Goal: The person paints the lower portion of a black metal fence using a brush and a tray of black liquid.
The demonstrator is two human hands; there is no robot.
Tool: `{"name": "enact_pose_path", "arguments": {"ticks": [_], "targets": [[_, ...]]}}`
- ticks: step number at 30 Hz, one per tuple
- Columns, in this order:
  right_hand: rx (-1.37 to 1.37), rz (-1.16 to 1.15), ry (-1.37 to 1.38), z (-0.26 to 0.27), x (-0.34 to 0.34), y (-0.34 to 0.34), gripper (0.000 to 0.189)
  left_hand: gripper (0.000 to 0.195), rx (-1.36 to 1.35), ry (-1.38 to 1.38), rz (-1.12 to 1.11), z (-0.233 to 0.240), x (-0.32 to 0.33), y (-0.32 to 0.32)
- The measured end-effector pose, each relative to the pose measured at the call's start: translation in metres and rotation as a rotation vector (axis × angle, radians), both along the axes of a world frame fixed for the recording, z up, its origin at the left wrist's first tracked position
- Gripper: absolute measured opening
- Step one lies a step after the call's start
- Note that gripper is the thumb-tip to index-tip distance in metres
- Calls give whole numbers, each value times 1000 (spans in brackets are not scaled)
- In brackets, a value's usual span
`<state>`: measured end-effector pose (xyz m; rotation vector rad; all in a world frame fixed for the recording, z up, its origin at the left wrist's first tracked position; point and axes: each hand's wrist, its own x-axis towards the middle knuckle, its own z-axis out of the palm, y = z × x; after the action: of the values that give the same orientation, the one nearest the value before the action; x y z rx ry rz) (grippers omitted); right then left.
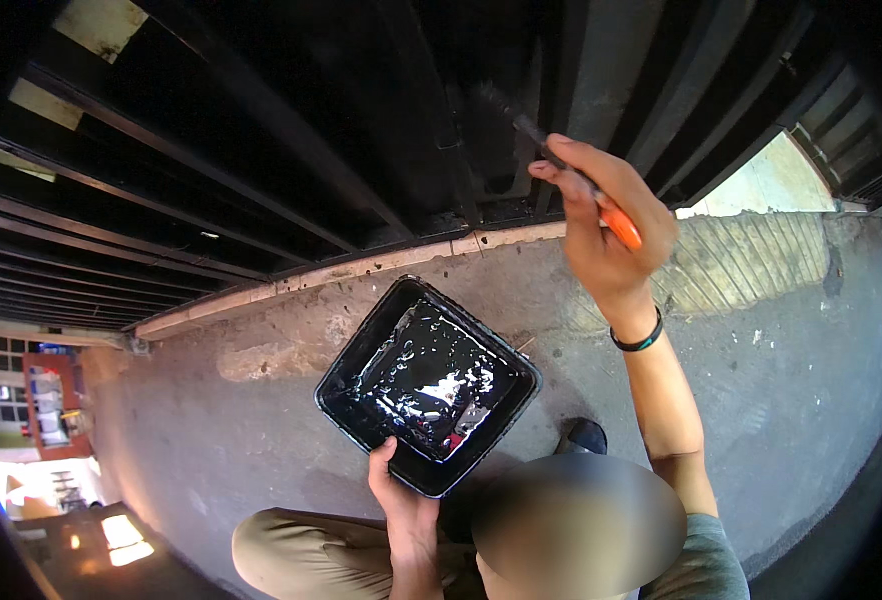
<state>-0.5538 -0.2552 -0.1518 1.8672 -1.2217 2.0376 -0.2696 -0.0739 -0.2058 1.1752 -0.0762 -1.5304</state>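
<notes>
My left hand grips the near corner of a square black tub, its thumb over the rim. Glossy black liquid, which looks like paint, lies in the tub and reflects light. My right hand is raised and closed around a paintbrush with an orange handle end. The brush's dark, blurred bristles point up and left, close to the black metal bars of a gate or fence. Whether the bristles touch the metal cannot be told. A dark band circles my right wrist.
The gate's bars stand along a pale sill, spotted with dark marks. Grey concrete floor spreads below, with a ribbed concrete patch at right. My bent knee and a dark shoe are near the tub. Shelving stands far left.
</notes>
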Motion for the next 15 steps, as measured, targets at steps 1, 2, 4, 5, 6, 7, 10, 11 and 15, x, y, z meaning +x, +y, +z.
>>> {"name": "enact_pose_path", "arguments": {"ticks": [1, 2, 4, 5, 6, 7, 10, 11, 15], "targets": [[-44, 3, -13, 4, 2, 3, 24, 60, 4, -1, 0, 0, -1, 0], [-84, 3, -24, 6, 3, 5, 25, 60, 11, 0, -3, 0, -1, 0], [-38, -2, 20, -4, 4, 0, 28, 60, 10, 8, -9, -1, 0, 0], [-15, 5, 34, -13, 8, -3, 30, 60, 2, 7, -4, -1, 4, 1], [11, -11, 69, -20, 7, -3, 31, 60, -13, 19, -8, 0, 3, 0], [37, -26, 105, -29, 4, 0, 32, 60, -12, 23, -11, 0, 2, -1], [139, -51, 146, -50, 2, 11, 34, 60, -5, 21, -6, 2, 1, 0], [153, -45, 153, -54, 0, 11, 33, 60, -6, 24, -8, 4, -1, -1], [227, 4, 103, -51, -3, 17, 29, 61, -20, 21, -21, 6, -1, 0]]}}
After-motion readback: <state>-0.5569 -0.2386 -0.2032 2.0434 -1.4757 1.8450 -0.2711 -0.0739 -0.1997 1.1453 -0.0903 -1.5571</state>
